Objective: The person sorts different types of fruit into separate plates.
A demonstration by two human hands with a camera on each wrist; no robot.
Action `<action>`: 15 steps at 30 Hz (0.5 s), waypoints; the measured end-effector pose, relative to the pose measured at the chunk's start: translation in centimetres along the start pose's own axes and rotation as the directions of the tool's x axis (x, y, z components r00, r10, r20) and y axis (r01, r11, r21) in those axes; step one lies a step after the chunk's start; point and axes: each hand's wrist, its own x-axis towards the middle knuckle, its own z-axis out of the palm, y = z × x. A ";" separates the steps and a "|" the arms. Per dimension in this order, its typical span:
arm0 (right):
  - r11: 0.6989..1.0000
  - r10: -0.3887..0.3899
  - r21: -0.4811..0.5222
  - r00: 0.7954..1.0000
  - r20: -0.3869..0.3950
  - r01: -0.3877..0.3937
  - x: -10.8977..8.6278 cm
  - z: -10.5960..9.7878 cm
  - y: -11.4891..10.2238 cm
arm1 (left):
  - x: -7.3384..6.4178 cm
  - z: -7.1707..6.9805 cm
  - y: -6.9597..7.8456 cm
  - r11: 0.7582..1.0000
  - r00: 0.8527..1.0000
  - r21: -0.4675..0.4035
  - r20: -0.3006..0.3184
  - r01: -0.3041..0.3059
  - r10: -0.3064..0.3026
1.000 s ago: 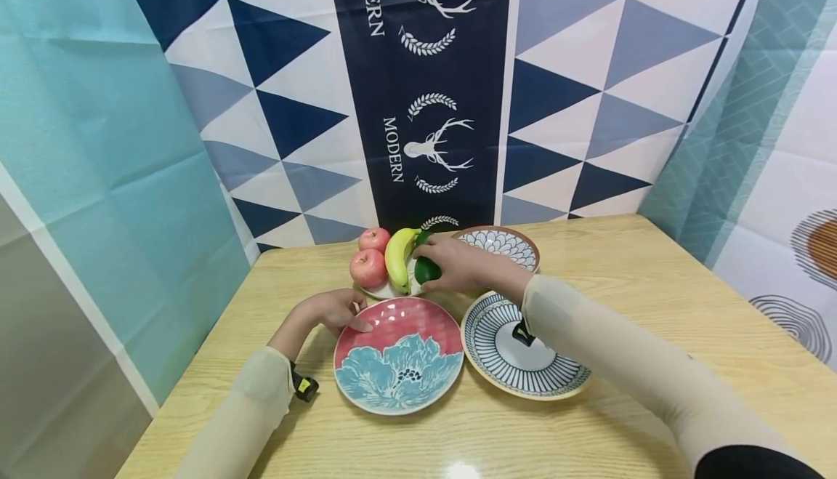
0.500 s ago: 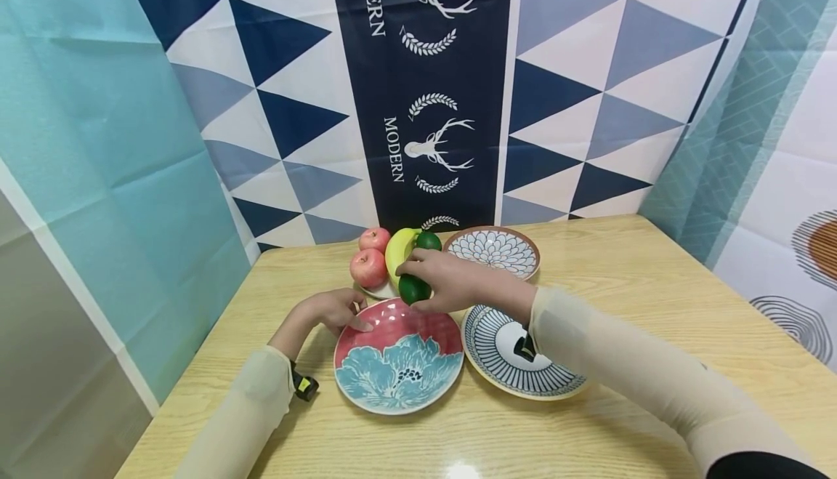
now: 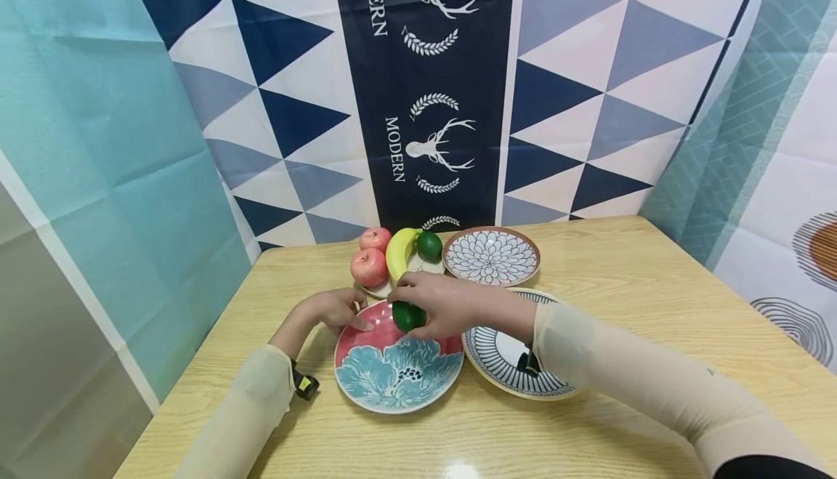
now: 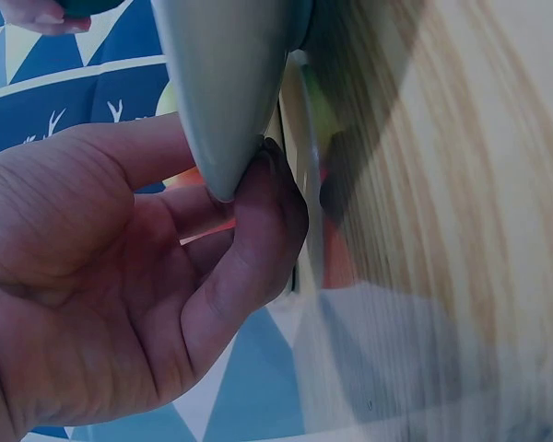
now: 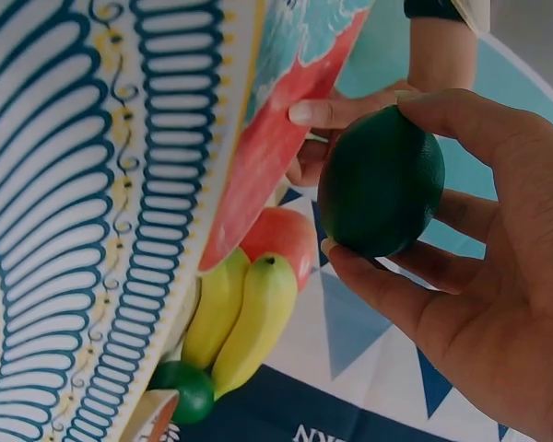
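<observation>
My right hand (image 3: 445, 304) holds a dark green, egg-shaped lime (image 3: 407, 317) between thumb and fingertips, over the red upper part of a plate with a blue flower (image 3: 402, 377). The right wrist view shows the lime (image 5: 382, 184) up close, with the fingertips at its sides. At the plate's far left rim, my left hand (image 3: 338, 310) pinches the edge, thumb on top and fingers below. Behind the plate, a banana (image 3: 400, 250), two red apples (image 3: 369, 267) and a second lime (image 3: 429, 246) lie on a pale plate (image 3: 379, 292), which they partly cover.
A blue-striped plate (image 3: 497, 363) stands right of the flower plate, partly under my right forearm. Behind it is a brown-rimmed plate with a petal pattern (image 3: 492, 255). A patterned cloth (image 3: 431, 101) hangs behind the wooden table (image 3: 314, 435).
My right hand has lifted the lime off the fruit plate and brought it nearer, over the flower plate. The second lime has come into view. My left hand stays on the rim.
</observation>
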 end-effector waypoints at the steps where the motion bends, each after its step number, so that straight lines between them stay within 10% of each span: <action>1: 1.000 -0.009 -0.005 1.000 0.002 0.009 0.0 0.1 -0.1 | 0.0 0.0 0.0 1.000 1.000 0.002 -0.001 0.003 -0.003; 15: 0.994 -0.099 -0.050 0.994 0.047 0.101 1.6 1.7 -1.3 | -0.1 -0.2 0.1 0.999 1.000 0.034 0.001 -0.002 0.002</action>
